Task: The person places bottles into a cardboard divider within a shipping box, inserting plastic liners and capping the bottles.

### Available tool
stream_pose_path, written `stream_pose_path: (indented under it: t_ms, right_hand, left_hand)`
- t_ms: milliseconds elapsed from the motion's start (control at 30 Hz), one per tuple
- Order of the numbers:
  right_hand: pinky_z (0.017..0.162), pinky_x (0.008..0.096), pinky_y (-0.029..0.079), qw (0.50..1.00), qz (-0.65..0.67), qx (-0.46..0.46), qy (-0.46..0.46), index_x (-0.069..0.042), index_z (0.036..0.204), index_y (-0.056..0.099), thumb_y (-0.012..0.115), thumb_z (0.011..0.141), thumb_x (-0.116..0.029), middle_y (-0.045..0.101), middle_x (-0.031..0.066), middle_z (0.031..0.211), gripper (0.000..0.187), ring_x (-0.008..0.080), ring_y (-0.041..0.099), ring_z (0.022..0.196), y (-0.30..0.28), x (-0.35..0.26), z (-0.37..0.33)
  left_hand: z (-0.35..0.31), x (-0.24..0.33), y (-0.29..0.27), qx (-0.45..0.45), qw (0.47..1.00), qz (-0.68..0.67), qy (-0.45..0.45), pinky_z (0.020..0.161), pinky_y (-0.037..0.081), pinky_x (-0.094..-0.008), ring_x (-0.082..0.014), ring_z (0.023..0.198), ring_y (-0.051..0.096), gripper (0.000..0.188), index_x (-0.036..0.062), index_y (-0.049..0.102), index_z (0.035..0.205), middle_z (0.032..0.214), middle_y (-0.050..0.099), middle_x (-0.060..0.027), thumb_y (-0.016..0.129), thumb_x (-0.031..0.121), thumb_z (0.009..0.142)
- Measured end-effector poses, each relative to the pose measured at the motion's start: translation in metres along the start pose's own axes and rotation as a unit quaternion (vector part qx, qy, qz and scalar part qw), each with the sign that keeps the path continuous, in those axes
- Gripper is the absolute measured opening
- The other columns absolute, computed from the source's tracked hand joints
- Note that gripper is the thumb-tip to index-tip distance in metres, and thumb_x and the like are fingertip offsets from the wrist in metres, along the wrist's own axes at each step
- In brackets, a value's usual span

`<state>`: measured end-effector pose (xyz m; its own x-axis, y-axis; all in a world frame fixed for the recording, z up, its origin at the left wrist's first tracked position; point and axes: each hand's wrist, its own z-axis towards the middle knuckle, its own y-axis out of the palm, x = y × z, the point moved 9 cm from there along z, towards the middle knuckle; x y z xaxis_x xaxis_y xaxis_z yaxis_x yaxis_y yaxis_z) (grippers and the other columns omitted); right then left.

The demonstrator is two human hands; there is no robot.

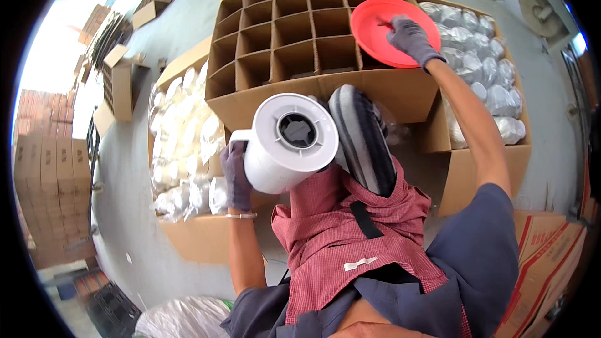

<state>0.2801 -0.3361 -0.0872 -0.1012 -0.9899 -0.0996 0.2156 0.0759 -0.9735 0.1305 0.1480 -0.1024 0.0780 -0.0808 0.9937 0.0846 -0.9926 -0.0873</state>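
My left hand (236, 178), in a grey glove, is closed round the handle of a white jug (275, 172). The jug's ribbed round end, with a black part (297, 131) in its middle, faces up toward me. At the far right, my gloved right hand (410, 37) reaches into a shallow red plastic basin (369, 31). Its fingers are drawn together at a small dark item that I cannot make out. The basin rests on the right part of a cardboard box (325, 84) split by dividers into several square cells.
An open carton of pale wrapped items (181, 131) stands at left, and one of clear-bagged items (482, 56) at right. A dark grey striped pad (360, 138) covers my leg. Stacked cartons (53, 188) stand far left; a round fan-like disc (539, 11) is far right.
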Motion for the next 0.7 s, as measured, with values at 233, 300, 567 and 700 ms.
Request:
stream_pose_path:
  t_ms: [233, 300, 567, 700]
  right_hand:
    - [0.090, 0.0370, 0.049, 0.789, 0.493, -0.051, -0.362, -0.013, 0.090, 0.061, 0.068, 0.080, -0.016, 0.062, 0.0054, 0.101, 0.012, 0.0219, 0.062, 0.096, -0.137, -0.183, -0.121]
    - [0.098, 0.0410, 0.046, 0.801, 0.252, 0.038, -0.541, -0.014, 0.091, 0.060, 0.067, 0.078, -0.015, 0.059, 0.0050, 0.111, 0.015, 0.0234, 0.057, 0.107, -0.151, -0.214, -0.162]
    - [0.106, 0.0454, 0.041, 0.686, 0.013, 0.072, -0.724, -0.017, 0.093, 0.058, 0.065, 0.071, -0.021, 0.055, 0.0026, 0.114, 0.024, 0.0271, 0.053, 0.113, -0.158, -0.244, -0.211]
    - [0.083, 0.0392, 0.052, 0.763, 0.101, -0.030, -0.638, -0.013, 0.095, 0.057, 0.065, 0.079, -0.021, 0.060, 0.0054, 0.100, 0.020, 0.0260, 0.060, 0.092, -0.143, -0.243, -0.205]
  left_hand:
    - [0.029, 0.013, 0.019, -0.141, 0.974, 0.140, 0.110, 0.063, 0.048, -0.0270, -0.0120, 0.070, 0.061, 0.033, -0.0024, 0.066, 0.091, 0.082, 0.067, -0.0064, 0.052, 0.027, 0.095]
    - [0.039, 0.011, 0.028, -0.189, 0.970, 0.117, 0.098, 0.062, 0.049, -0.0264, -0.0118, 0.069, 0.062, 0.032, -0.0024, 0.066, 0.093, 0.083, 0.067, -0.0064, 0.053, 0.027, 0.094]
    - [0.030, 0.034, 0.065, -0.309, 0.894, 0.255, 0.199, 0.062, 0.050, -0.0258, -0.0110, 0.070, 0.062, 0.030, -0.0050, 0.066, 0.093, 0.083, 0.067, -0.0076, 0.056, 0.023, 0.092]
    - [0.038, 0.002, 0.046, -0.206, 0.972, 0.094, -0.063, 0.062, 0.049, -0.0251, -0.0110, 0.068, 0.061, 0.028, -0.0056, 0.067, 0.092, 0.081, 0.068, -0.0072, 0.056, 0.020, 0.093]
